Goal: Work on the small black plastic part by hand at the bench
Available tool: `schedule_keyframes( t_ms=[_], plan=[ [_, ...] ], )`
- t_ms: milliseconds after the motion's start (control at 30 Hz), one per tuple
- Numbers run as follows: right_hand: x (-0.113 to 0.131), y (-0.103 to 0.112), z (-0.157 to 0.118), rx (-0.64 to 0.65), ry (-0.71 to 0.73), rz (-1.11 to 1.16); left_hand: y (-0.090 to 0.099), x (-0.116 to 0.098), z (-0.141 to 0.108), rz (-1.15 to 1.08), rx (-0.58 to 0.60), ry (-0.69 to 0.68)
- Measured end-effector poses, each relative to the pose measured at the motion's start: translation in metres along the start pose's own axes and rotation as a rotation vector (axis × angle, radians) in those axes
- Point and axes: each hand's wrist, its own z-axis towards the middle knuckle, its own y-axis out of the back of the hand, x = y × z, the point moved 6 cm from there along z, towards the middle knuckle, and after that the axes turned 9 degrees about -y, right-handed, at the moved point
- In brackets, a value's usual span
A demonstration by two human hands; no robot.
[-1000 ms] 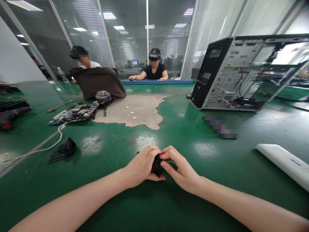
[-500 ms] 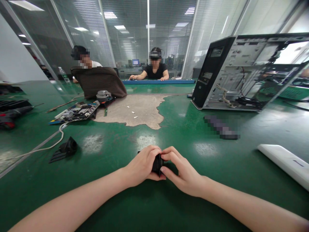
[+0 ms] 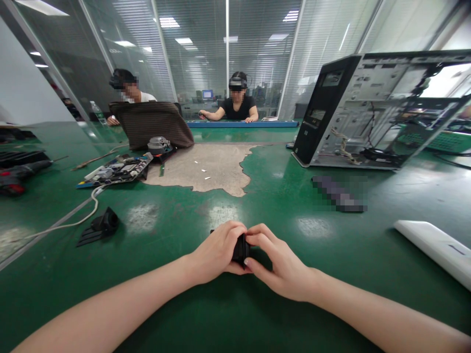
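Note:
Low in the middle of the head view, a small black object (image 3: 240, 250) is held just above or on the green table (image 3: 169, 304); its underside is hidden. My left hand (image 3: 219, 249) wraps round it from the left, with the fingers over its top and the thumb side below. On the right, the fingertips and thumb of my right hand (image 3: 281, 264) pinch its right edge. Most of the object is covered by my left hand.
A black plastic part (image 3: 103, 226) lies at left, near a white cable (image 3: 91, 208) and a circuit board (image 3: 117, 170). An open computer case (image 3: 331, 117) stands at right, with a white panel (image 3: 434, 245) nearer. Two people sit across the table.
My right thumb and fingers have shifted very slightly at the black object's edge. Across the table, one person's hand has risen a little, and the other person's hand shows more at left.

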Motion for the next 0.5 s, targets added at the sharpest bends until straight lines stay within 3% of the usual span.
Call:
schedule_keyframes(
  t_ms=[100,267,400,500],
  plan=[
    [0.002,0.002,-0.001,-0.028,0.044,0.011,0.001,0.0,0.0,0.005,-0.015,-0.003],
    [-0.012,0.0,0.004,-0.083,-0.027,0.13,0.0,0.001,0.0,0.008,-0.025,-0.024],
    [-0.019,-0.006,0.006,-0.013,-0.13,0.212,0.0,0.002,0.0,0.004,-0.027,-0.017],
    [-0.015,-0.006,0.005,0.022,-0.125,0.171,0.001,0.001,0.0,0.001,-0.025,-0.011]
  ],
)
